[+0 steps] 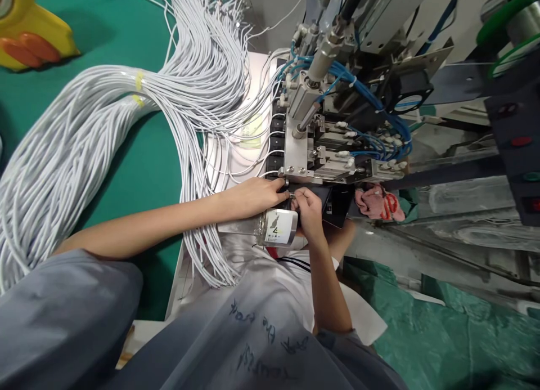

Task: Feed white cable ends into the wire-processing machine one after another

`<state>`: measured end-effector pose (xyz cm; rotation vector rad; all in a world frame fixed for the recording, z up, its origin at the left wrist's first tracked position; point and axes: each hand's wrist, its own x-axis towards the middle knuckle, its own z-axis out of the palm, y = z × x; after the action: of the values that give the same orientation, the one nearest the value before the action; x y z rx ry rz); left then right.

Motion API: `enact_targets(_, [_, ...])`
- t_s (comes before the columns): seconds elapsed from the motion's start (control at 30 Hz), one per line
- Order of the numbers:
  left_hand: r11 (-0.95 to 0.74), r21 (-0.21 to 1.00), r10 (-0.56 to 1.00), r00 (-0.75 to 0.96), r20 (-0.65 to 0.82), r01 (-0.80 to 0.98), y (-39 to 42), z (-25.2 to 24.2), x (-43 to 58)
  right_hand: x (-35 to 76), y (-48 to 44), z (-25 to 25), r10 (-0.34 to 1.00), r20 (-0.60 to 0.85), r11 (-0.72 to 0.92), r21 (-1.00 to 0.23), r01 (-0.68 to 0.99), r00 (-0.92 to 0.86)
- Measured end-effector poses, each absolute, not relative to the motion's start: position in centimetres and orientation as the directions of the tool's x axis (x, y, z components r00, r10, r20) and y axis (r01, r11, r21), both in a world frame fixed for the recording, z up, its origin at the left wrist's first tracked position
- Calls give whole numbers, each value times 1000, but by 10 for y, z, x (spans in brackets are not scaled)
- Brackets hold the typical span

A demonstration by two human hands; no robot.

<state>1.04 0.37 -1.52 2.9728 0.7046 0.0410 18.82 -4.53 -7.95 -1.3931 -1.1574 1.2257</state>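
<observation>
My left hand (258,196) reaches in beside the front end of a pneumatic machine (306,137), its fingers bent and two fingertips apart at the black fixture row (275,144). What it grips, if anything, is hidden under the fingers. My right hand (309,207) pinches a small metal connector (292,195), whose other end touches a left fingertip. Several white cables (253,167) run from the bundle into the black fixtures. Just below my hands hangs a clear-sleeved badge (279,228).
A thick bundle of white cables (84,120) spreads over the green mat (147,153), with yellow ties. At top left stands a yellow toy (37,24). Blue air hoses (371,97) loop over the machine. A pink cloth (377,201) and a control panel (518,153) are at right.
</observation>
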Motion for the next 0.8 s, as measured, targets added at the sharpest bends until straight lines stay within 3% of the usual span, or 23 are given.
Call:
enact_targets(0.2, [-883,87,460,887,-31,461,1,-6,10,180,-45,-87,987,-94,-109,-988,114,133])
enact_targets(0.43, [-792,93,600,798,-63,603,-6,5,3,181,-40,-84,984,-63,-95,-978,185,169])
enact_targets(0.63, [-691,23,722,691,9,722,5,-2,-2,168,-92,-45,870,196,-10,-910,414,453])
enact_targets(0.73, [-669,56,742,670,-6,741,-1,12,0,139,-117,-34,981,145,71,-886,458,130])
enact_targets(0.8, [-720,176,680,733,-11,671,-18,25,5,116,-115,-34,994,28,69,-903,424,-101])
